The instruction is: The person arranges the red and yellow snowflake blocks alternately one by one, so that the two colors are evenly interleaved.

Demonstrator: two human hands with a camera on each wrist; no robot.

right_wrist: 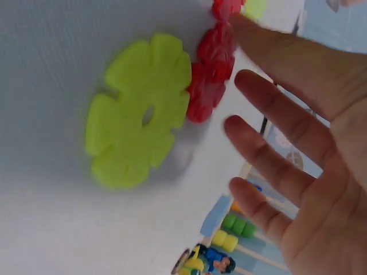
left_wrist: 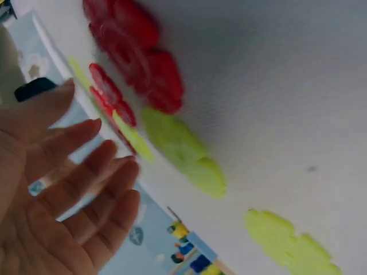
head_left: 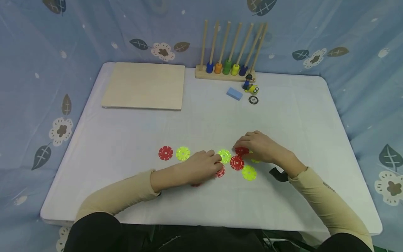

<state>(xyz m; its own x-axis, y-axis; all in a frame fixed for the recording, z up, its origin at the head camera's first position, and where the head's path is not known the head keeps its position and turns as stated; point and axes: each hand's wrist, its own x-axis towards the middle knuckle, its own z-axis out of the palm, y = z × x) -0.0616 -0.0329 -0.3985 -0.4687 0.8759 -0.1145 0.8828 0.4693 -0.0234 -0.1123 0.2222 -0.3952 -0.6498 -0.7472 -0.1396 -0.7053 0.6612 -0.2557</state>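
Several red and yellow-green notched, flower-shaped plastic discs lie on the white table. My left hand [head_left: 203, 166] is low over the left part of this group. Its fingertips reach to a red disc [head_left: 220, 171] and a yellow-green disc [head_left: 224, 156]; in the left wrist view the fingers [left_wrist: 117, 172] are spread and loosely bent, holding nothing. My right hand [head_left: 259, 147] partly covers another red disc [head_left: 241, 151], thumb and forefinger close around its edge. In the right wrist view its fingers [right_wrist: 275, 160] are apart, beside a large yellow-green disc [right_wrist: 135, 114].
At the back stand a wooden peg rack [head_left: 225, 74] with coloured beads and a wooden board [head_left: 145, 85]. Near the rack lie a blue block [head_left: 234, 93], a small toy figure [head_left: 247, 82] and a round black piece [head_left: 253, 100]. Patterned blue cloth [head_left: 104, 31] surrounds the table.
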